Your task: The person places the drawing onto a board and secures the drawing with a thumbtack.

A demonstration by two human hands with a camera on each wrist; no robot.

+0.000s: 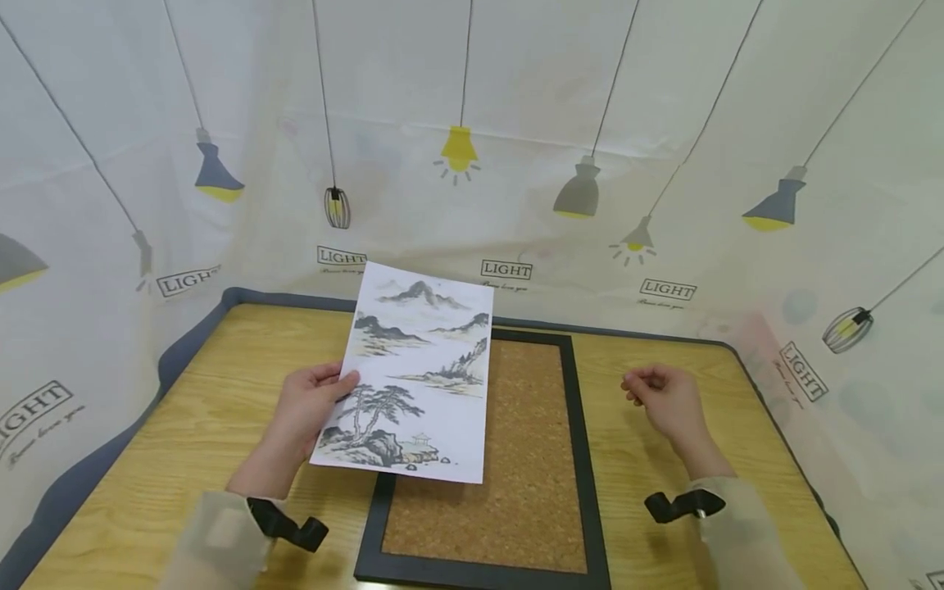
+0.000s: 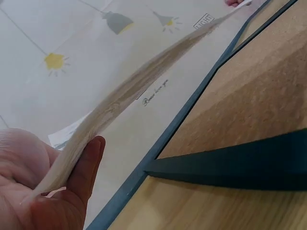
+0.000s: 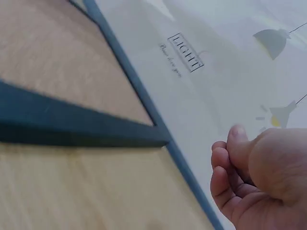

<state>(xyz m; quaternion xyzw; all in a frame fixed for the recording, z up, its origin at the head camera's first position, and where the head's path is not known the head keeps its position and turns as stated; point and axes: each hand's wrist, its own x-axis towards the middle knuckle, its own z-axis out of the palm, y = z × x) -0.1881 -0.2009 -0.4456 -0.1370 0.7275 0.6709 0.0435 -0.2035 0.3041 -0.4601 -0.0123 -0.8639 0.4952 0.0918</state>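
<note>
Between thumb and fingers, my left hand (image 1: 313, 406) pinches the left edge of a sheet of paper (image 1: 413, 377) printed with an ink landscape of mountains and pine trees. The sheet is raised and tilted, overlapping the upper left of a black-framed cork board (image 1: 524, 492) in the head view. From the left wrist, the paper (image 2: 120, 96) appears edge-on and slightly bowed, with the fingers behind it. My right hand (image 1: 667, 401) is over the table to the right of the frame, its fingers loosely curled and holding nothing; the right wrist view shows the same hand (image 3: 259, 177).
The cork board lies on a wooden table (image 1: 243, 352). A pale curtain (image 1: 398, 82) printed with hanging lamps and the word LIGHT surrounds the table at the back and sides. Black mounts (image 1: 291, 524) sit on both wrists.
</note>
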